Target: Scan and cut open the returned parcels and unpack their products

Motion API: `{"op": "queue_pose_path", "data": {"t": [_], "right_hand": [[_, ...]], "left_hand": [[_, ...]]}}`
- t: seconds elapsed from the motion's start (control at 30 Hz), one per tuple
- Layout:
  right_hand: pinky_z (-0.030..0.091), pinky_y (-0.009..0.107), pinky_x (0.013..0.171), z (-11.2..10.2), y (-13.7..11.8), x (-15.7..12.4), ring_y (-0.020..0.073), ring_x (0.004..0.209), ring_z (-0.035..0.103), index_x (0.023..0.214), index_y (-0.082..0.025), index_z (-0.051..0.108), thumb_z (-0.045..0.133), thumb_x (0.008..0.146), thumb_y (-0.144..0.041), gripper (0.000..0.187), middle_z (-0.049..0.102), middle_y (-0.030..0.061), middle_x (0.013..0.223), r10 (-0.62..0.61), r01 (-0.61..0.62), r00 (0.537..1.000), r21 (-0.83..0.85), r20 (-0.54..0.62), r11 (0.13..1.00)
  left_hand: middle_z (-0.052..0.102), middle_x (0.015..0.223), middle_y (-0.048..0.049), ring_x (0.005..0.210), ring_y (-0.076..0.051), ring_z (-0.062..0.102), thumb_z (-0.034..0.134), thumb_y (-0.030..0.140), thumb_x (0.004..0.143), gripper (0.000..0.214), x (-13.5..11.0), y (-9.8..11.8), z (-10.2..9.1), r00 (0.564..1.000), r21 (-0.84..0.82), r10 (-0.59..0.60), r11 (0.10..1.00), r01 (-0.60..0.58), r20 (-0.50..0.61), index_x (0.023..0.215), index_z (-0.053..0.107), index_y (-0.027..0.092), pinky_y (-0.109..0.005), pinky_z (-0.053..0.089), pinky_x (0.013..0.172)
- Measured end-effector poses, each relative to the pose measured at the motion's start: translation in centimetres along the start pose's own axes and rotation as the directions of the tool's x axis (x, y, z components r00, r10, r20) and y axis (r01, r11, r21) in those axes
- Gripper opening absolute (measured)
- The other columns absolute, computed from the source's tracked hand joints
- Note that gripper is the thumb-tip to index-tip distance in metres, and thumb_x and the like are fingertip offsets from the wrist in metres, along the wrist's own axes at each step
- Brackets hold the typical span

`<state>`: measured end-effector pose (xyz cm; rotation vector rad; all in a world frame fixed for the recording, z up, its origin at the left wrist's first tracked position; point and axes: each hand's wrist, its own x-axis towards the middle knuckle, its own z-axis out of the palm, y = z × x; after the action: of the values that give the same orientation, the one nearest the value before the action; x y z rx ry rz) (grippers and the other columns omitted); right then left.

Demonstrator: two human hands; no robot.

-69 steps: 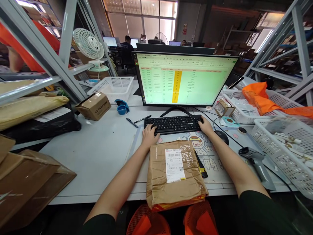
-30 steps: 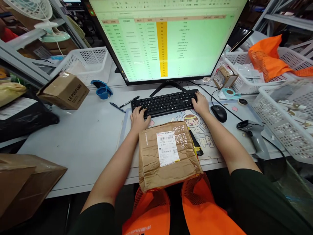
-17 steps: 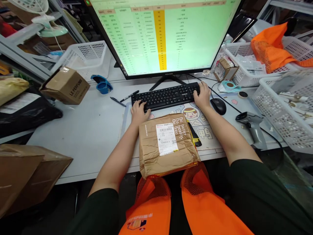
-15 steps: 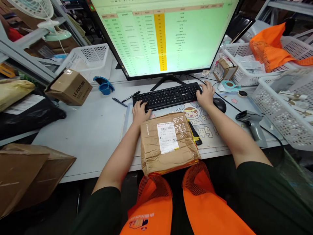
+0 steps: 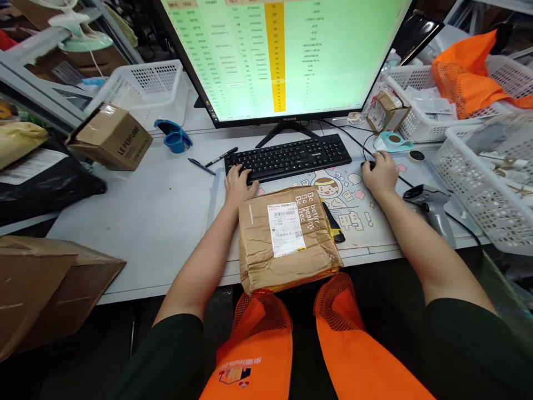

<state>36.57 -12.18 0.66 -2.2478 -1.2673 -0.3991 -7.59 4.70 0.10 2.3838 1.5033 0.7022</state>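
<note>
My left hand [image 5: 238, 185] rests on the left end of the black keyboard [image 5: 291, 158], fingers spread over the keys. My right hand [image 5: 380, 173] lies cupped over the black mouse [image 5: 366, 164], right of the keyboard. Between my forearms a crumpled brown paper parcel [image 5: 287, 239] with a white shipping label lies at the desk's front edge, on a cartoon desk mat [image 5: 353, 205]. The monitor [image 5: 283, 55] shows a green spreadsheet with a yellow column.
A grey barcode scanner [image 5: 431, 205] lies right of the mouse. White baskets [image 5: 478, 178] stand at the right, one [image 5: 141, 97] at back left. A small brown box [image 5: 110, 139], blue tape dispenser [image 5: 175, 139] and two pens [image 5: 212, 161] lie left. Cardboard [image 5: 45, 289] overhangs near left.
My right hand left the keyboard's right end and moved right onto the mouse. My left hand stayed on the keys. The view tilted down compared with the earliest frame.
</note>
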Motion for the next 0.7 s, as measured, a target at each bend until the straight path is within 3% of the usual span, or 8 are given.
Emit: {"op": "queue_pose_path", "data": {"t": [0.1,0.23,0.5,0.6,0.7], "right_hand": [[0.038,0.061,0.111,0.1,-0.7,-1.0,0.0403,0.130,0.054,0.129,-0.009,0.066,0.047,0.094,-0.033,0.046,0.058,0.0241,0.145,-0.016,0.014,0.998,-0.048,-0.055,0.999],[0.038,0.059,0.110,-0.1,-0.8,-1.1,0.0389,0.126,0.056,0.123,-0.009,0.069,0.045,0.095,-0.032,0.043,0.061,0.0240,0.140,0.011,-0.015,0.999,-0.083,-0.044,0.996],[0.045,0.052,0.110,-0.5,0.6,-0.3,0.0397,0.133,0.052,0.145,-0.007,0.057,0.058,0.088,-0.039,0.065,0.055,0.0242,0.146,0.037,-0.033,0.991,-0.033,0.128,0.999],[0.043,0.050,0.114,-0.4,1.3,-0.1,0.0376,0.136,0.051,0.146,-0.009,0.057,0.061,0.086,-0.039,0.067,0.055,0.0219,0.148,0.027,-0.029,0.988,0.014,0.152,0.999],[0.041,0.048,0.117,-0.2,1.9,0.0,0.0353,0.137,0.051,0.145,-0.010,0.059,0.062,0.085,-0.037,0.066,0.056,0.0195,0.148,0.017,-0.028,0.988,0.068,0.155,0.997]], "left_hand": [[0.047,0.158,-0.0156,0.154,-0.036,0.031,0.060,0.042,0.087,0.053,0.0,-0.3,0.1,1.000,-0.015,0.009,1.000,-0.009,-0.017,0.135,0.063,0.019,-0.054,0.022,0.128],[0.048,0.157,-0.0155,0.154,-0.038,0.030,0.062,0.040,0.087,0.049,0.1,-0.5,0.2,0.999,-0.043,0.029,0.999,-0.030,-0.022,0.132,0.065,0.020,-0.057,0.021,0.128],[0.054,0.151,-0.0148,0.153,-0.036,0.034,0.063,0.035,0.087,0.038,0.0,-0.4,-0.1,0.986,-0.106,0.068,0.991,-0.085,-0.151,0.121,0.070,0.019,-0.056,0.026,0.126],[0.058,0.147,-0.0154,0.145,-0.033,0.045,0.058,0.036,0.090,0.035,-0.2,-0.2,-1.0,0.977,-0.152,0.121,0.977,-0.148,-0.175,0.117,0.071,0.018,-0.052,0.034,0.123],[0.070,0.128,-0.0145,0.124,-0.029,0.062,0.053,0.045,0.093,0.041,-0.4,0.2,-2.5,0.985,-0.276,0.134,0.948,-0.159,-0.108,0.113,0.073,0.016,-0.046,0.046,0.112]]}}
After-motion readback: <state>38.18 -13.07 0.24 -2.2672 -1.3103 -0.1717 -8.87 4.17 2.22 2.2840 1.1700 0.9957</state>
